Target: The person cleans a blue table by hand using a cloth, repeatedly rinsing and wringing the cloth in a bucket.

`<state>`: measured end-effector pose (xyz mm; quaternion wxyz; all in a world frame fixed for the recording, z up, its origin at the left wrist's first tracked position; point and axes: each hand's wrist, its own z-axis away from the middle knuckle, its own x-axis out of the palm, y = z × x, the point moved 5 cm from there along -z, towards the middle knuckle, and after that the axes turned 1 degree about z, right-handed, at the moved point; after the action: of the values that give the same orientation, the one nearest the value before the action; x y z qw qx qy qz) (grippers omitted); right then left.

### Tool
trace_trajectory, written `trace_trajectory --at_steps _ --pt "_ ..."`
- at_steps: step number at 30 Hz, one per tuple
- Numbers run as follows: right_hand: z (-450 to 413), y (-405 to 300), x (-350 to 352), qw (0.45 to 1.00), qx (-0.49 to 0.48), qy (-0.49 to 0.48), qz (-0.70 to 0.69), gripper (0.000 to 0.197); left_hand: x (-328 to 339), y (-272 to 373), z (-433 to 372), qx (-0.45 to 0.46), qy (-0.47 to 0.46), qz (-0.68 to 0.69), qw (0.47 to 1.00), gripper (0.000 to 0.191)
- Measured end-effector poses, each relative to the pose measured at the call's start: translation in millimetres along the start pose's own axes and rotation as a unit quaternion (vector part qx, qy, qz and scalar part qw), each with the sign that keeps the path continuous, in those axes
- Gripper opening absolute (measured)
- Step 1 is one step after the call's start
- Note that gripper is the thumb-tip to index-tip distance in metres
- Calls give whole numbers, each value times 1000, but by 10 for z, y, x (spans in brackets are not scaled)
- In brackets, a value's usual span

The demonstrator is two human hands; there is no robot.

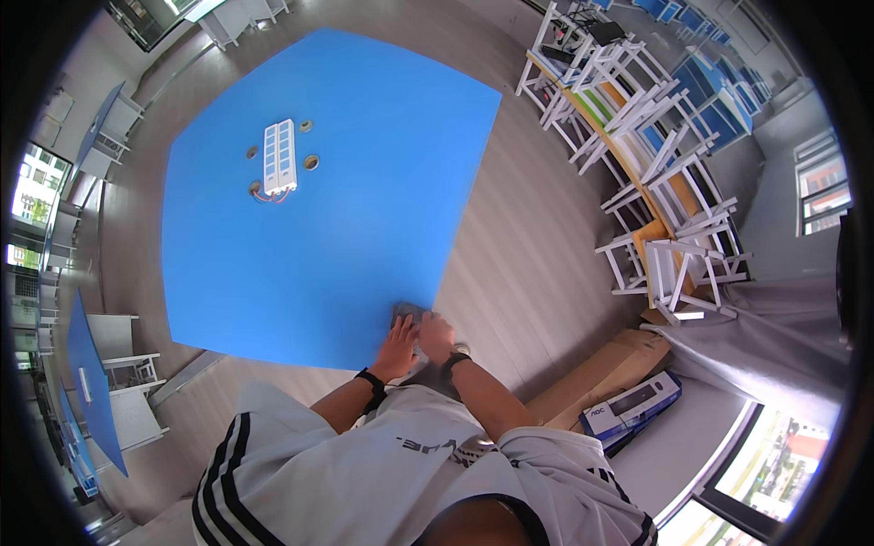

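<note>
A small dark grey object (405, 311), too blurred to name, lies at the near right corner of the blue table (328, 273). My left hand (397, 349) rests on its near side, fingers stretched forward and slightly apart. Close beside it, my right hand (437, 334) is curled at the object's right end, by the table's edge. Whether those curled fingers grip it is hidden. Each wrist wears a dark band.
Two white power strips (280, 157) stand side by side on the table among round cable holes (311, 162). White stools (683, 266) crowd an orange-edged bench at right. A long cardboard box (601, 375) and an AOC box (631, 409) lie near the window.
</note>
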<state>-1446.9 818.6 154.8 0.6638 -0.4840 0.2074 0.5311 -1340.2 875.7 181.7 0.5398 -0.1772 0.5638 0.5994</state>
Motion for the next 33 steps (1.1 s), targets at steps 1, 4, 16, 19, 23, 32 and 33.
trace_trajectory --at_steps 1,4,16,19,23,32,33 --pt "-75 18 -68 1000 -24 -8 8 33 61 -14 -97 -38 -14 3 999 77" --pt "-353 118 -231 997 -66 -21 33 29 96 -25 -433 -62 17 22 998 80" --pt "-2012 565 -1203 986 -164 4 27 42 -722 136 -2198 -167 84 75 979 70" --pt "-2469 632 -1554 978 -206 15 18 42 -860 67 -2688 -182 108 77 974 72" --pt "-3117 838 -2069 979 -184 -80 28 33 -944 79 -3474 -238 116 86 960 77" --pt "-4602 1248 -3035 969 -199 -103 105 44 -1535 47 -5135 -266 123 91 952 81" --pt "-4748 1281 -3146 970 -189 -104 112 44 -1604 33 -5304 -264 129 85 952 80"
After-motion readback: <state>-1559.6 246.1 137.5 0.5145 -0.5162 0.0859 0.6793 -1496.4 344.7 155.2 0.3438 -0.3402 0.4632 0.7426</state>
